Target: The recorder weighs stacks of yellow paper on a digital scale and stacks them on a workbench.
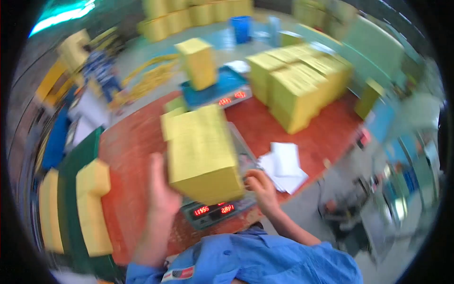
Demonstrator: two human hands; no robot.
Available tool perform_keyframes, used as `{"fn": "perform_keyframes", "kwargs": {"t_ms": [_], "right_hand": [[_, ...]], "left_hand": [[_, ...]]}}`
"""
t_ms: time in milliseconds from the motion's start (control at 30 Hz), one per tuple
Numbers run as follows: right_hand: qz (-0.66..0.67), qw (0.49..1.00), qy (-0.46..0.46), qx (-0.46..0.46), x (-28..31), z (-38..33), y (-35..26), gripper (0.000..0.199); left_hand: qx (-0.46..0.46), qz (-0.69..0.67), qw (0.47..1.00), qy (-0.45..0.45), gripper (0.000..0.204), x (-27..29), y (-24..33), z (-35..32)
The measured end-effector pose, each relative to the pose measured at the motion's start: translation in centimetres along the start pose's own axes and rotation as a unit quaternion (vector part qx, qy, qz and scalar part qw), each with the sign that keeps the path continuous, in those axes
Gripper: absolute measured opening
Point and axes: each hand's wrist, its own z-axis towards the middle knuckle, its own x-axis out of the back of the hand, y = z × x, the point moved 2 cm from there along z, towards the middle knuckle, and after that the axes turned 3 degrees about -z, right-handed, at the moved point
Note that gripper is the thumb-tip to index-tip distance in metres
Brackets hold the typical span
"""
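Observation:
A large yellow box-shaped block (201, 149) with faint print on top sits on a grey digital scale (215, 215) with red lit figures. Whether it is a carton or a paper stack I cannot tell. My left hand (161, 187), smeared by motion, stands upright along the block's left side with its fingers stretched. At the lower right corner of the block, my right hand (261, 187) has its fingers curled inward; what they pinch, if anything, is too small to make out. Loose white papers (286, 165) lie just beyond the right hand.
A second scale with a blue tray (227, 87) carries another yellow block (196, 61). Several yellow blocks (298, 90) stand grouped at the far right of the red table (127, 165). More lie on a green surface (71, 208) at left. A person (101, 73) bends at the far left.

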Motion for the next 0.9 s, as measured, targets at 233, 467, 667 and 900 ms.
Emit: {"fn": "perform_keyframes", "kwargs": {"t_ms": [233, 467, 667, 900], "right_hand": [[0.31, 0.912, -0.088, -0.253, -2.3, -0.6, 1.7, 0.033], [0.337, 0.903, -0.113, -0.24, 2.8, -1.3, 0.1, 0.041], [0.323, 0.933, -0.003, -0.159, 14.2, -0.3, 0.3, 0.04], [0.246, 0.948, 0.123, -0.163, 34.6, 5.4, 2.5, 0.04]], "left_hand": [[0.092, 0.131, 0.985, -0.061, 0.057, -1.8, 0.9, 0.8], [0.112, 0.11, 0.987, -0.041, 0.057, -5.2, -2.4, -1.6], [0.138, 0.132, 0.972, -0.138, 0.055, -13.8, -10.4, 0.1], [0.183, 0.111, 0.961, -0.178, 0.049, -25.3, -27.5, 7.0]]}}
